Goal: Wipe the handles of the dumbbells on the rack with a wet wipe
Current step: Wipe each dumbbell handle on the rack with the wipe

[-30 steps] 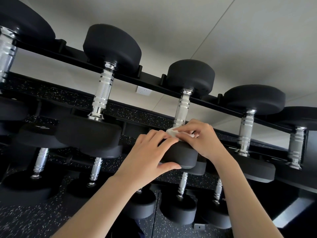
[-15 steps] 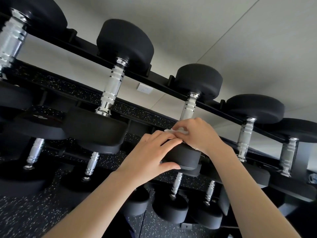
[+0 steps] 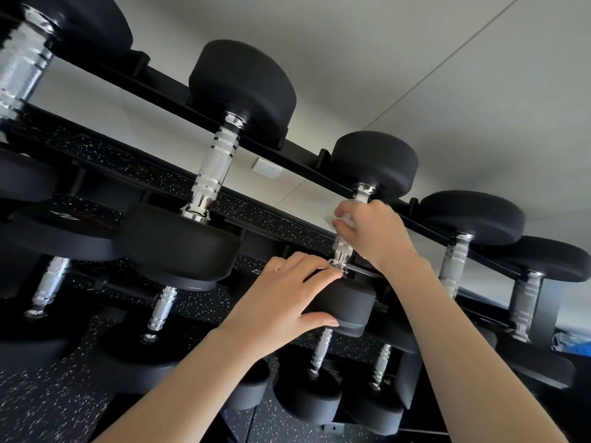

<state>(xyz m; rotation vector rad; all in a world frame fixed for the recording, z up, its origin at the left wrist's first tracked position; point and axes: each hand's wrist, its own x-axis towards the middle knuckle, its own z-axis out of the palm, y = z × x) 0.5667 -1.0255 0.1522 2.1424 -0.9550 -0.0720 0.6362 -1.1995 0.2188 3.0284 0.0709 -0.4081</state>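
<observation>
Black rubber head (image 3: 343,306) was steadied by the left hand (image 3: 281,302); beyond, the right hand (image 3: 374,231) closed the wet wipe (image 3: 343,220) around the chrome handle (image 3: 342,247) on the rack (image 3: 166,91); neighbouring handles probably remained

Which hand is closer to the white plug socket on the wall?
The right hand. It grips the wipe on the handle, right of and a bit below the socket. The left hand holds the dumbbell's near head, much lower down.
</observation>
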